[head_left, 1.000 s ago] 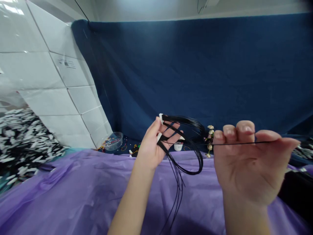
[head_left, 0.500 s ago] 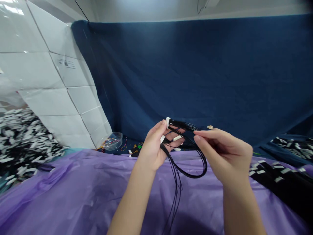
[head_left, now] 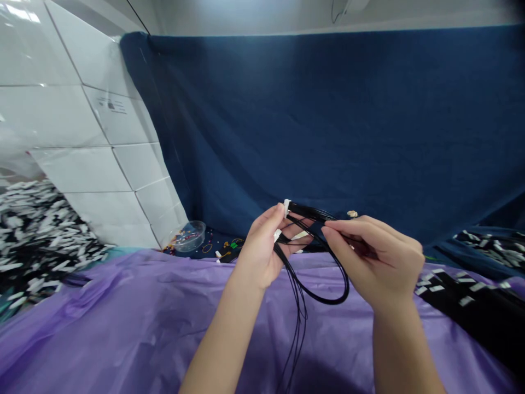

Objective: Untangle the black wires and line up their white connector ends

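A looped bundle of thin black wires (head_left: 342,293) with white connectors hangs in the air between my hands. My left hand (head_left: 262,251) is closed round its left side, with the thumb against a white connector (head_left: 286,208) at the top. Another white connector (head_left: 277,235) shows lower in the same palm. Thumb and forefinger of my right hand (head_left: 375,257) pinch the upper wires at the right of the loop; its other fingers are curled and partly hidden. Several loose wire ends dangle below my left hand over the purple sheet (head_left: 164,323).
A large heap of black wires with white connectors (head_left: 41,230) lies at the left. More black wire bundles (head_left: 463,295) rest at the right. A clear plastic bowl (head_left: 191,236) stands by small coloured bits. White boxes (head_left: 82,169) are stacked at left; a dark blue cloth (head_left: 328,120) hangs behind.
My left hand has shifted slightly to the right with the connectors, nearer to my right hand. The right hand stays almost in place, still pinching the wires.
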{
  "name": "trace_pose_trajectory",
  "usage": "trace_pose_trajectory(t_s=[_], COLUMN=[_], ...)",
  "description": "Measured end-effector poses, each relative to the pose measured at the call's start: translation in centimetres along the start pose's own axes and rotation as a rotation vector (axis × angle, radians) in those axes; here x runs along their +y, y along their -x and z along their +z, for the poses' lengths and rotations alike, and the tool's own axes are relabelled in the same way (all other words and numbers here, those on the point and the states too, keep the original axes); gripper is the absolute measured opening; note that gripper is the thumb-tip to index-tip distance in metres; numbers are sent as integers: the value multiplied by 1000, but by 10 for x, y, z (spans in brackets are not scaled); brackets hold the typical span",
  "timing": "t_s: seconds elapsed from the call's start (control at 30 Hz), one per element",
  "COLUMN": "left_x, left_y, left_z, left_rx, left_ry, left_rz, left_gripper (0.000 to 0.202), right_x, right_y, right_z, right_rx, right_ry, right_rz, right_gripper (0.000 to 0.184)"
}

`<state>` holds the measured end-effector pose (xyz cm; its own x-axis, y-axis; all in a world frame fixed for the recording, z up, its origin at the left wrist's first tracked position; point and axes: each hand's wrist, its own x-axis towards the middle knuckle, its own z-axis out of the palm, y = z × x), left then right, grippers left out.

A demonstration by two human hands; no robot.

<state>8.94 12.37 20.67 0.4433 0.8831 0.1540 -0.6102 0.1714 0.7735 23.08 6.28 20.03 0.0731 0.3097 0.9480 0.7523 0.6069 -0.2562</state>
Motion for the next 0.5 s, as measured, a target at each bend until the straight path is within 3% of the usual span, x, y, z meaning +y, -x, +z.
trace_pose_trajectory(t_s=[0.5], left_x=[-3], left_y=[-2], left_z=[-2], left_rx=[5], left_ry=[68], left_rz=[13], left_gripper=[21], right_x=[-3], right_y=[0], right_z=[-2], right_rx=[5], right_ry=[-15], right_rz=[-25], right_gripper=[12])
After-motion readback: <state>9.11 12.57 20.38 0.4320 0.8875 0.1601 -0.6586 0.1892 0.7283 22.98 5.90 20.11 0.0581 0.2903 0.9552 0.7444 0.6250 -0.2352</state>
